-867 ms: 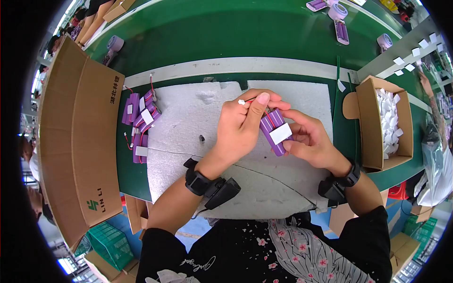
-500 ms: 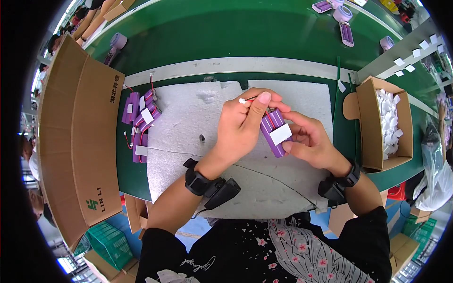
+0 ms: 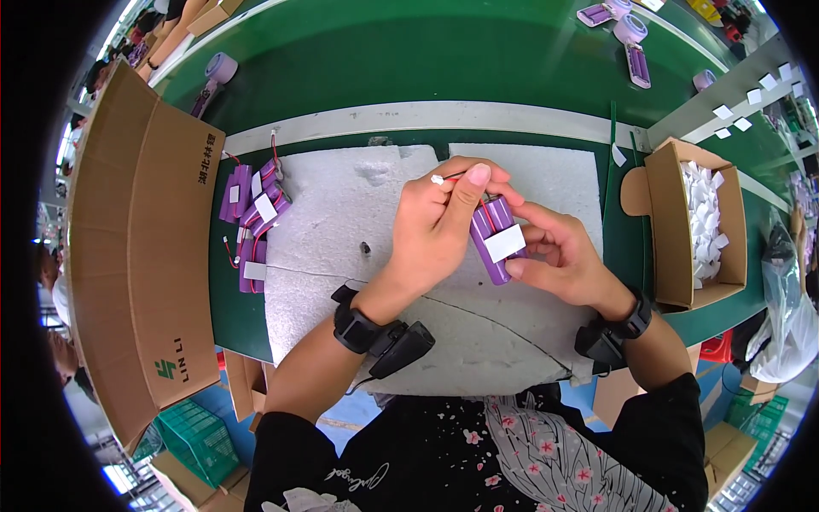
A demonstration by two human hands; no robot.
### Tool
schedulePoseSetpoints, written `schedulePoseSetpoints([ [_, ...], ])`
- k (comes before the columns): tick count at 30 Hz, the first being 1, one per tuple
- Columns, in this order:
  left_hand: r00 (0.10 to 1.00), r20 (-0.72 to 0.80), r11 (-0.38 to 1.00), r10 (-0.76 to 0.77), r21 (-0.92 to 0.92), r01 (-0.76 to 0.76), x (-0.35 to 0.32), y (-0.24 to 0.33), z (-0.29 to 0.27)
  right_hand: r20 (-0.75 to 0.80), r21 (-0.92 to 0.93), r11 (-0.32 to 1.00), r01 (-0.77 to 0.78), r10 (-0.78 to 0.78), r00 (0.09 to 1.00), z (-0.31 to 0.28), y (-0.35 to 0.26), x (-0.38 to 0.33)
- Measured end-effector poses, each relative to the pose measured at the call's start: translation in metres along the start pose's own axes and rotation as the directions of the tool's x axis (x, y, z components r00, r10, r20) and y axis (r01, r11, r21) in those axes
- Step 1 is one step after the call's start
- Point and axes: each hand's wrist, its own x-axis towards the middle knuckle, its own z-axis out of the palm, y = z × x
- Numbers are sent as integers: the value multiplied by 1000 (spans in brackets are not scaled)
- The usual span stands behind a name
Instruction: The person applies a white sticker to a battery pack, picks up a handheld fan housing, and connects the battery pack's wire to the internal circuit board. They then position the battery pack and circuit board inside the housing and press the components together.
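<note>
Over the foam pad, my right hand (image 3: pixel 559 256) grips a purple battery pack (image 3: pixel 492 268) by its side, thumb at the lower end and fingers along the right edge. A white label (image 3: pixel 505 244) crosses the pack. My left hand (image 3: pixel 439 218) is closed at the pack's top, pinching its red and black wires between thumb and fingers. The small white connector (image 3: pixel 438 179) sticks out left of that thumb. Behind the fingers the pack's top end is partly hidden. Several similar battery packs (image 3: pixel 236 194) with white labels and loose leads lie in a pile to the left.
White foam pads (image 3: pixel 324 222) cover the green bench. A tall cardboard box (image 3: pixel 141 247) stands left; a small carton (image 3: pixel 653 247) with white pieces (image 3: pixel 703 222) sits right. Beyond a pale rail (image 3: pixel 358 119), a green belt (image 3: pixel 409 51) carries lilac round devices (image 3: pixel 631 29) with purple packs.
The lilac devices on the green belt have shifted slightly to the right. Both hands keep their hold, and the battery pack has turned a little.
</note>
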Motion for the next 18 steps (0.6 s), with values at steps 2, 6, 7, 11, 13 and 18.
schedulePoseSetpoints([
  [2,1000,-5,1000,-2,-6,2,0,0,0,3,-4,1000,2,-2,1000,1,1,0],
  [6,1000,-8,1000,4,-6,-4,1,-2,0,-65,-5,995,97,-98,993,5,2,3],
  [7,1000,-5,1000,-8,-16,8,1,-1,0,-62,-19,994,105,-106,992,5,3,3],
  [11,1000,3,999,-31,-32,31,2,-1,0,-59,-42,992,118,-121,991,5,3,4],
  [13,999,8,999,-31,-24,31,2,-1,-1,-69,-33,993,116,-118,991,6,3,4],
  [18,999,6,999,-33,-32,33,2,-3,0,-68,-36,992,118,-121,990,6,4,5],
])
